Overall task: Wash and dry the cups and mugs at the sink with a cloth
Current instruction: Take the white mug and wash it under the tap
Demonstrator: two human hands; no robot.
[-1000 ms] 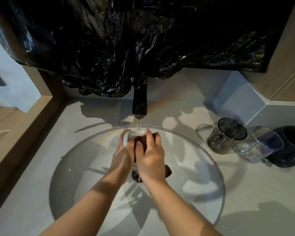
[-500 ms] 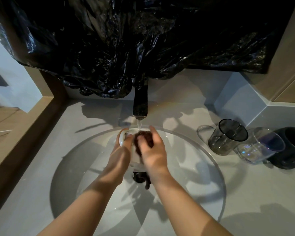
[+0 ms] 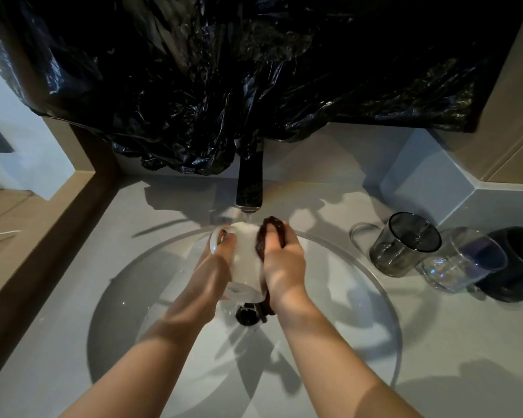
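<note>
1. Pale grey stone counter, carrying everything below.
2. Round white sink basin, set in the counter's middle; water is running to its dark drain.
3. Left hand: gripping the white ceramic mug on its handle side, fingers curling in at the handle loop.
4. The mug is lying tilted over the basin centre, base toward the back edge, under the stream.
5. Right hand: pressing a dark brown cloth against the mug's right wall, fingers curling over the cloth.
6. Black flat-spouted tap at the back edge, pouring onto the mug.
7. Toward the counter's right edge, in a row, apparently waiting their turn: smoked glass mug, clear glass tumbler, dark glazed mug.
8. Crumpled black plastic sheet, hanging over the wall behind.

Risk, as a judgement: the wet glaze is making the grip slippery, and a hard rub could be twisting the mug loose, dropping it to chip on the basin. Water striking the base could be splashing onto the counter.
</note>
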